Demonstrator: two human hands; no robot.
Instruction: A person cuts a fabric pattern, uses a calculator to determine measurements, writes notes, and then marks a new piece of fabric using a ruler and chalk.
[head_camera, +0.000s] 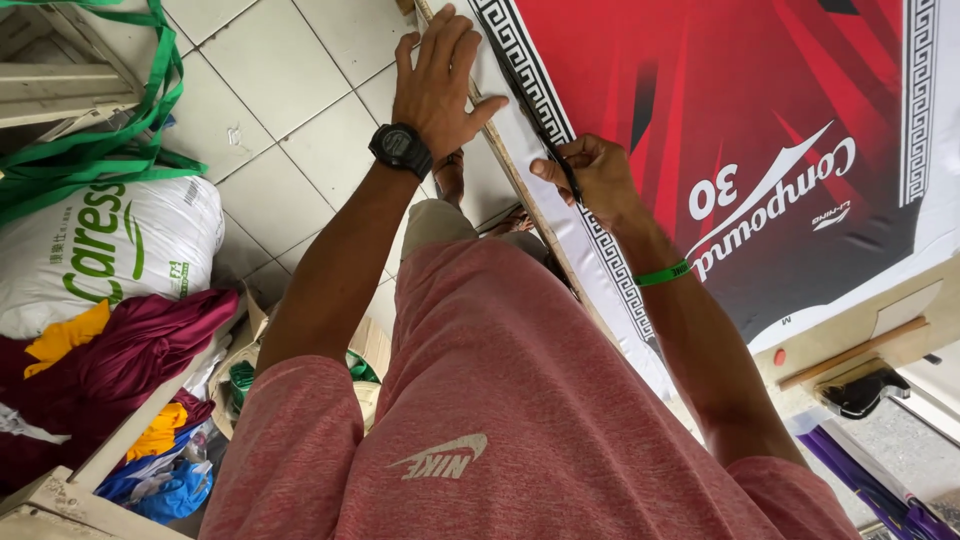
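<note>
My right hand (600, 175) is closed around a thin dark cutting tool (562, 165), its tip on the patterned border of the printed sheet (720, 110). The red, black and white sheet lies spread on the wooden table (850, 335), its edge along the table's near rim. A green band (663, 272) circles that wrist. Farther out, my left hand (437, 80) lies flat, fingers spread, pressing the sheet's margin at the table edge, black watch (401, 149) on its wrist.
</note>
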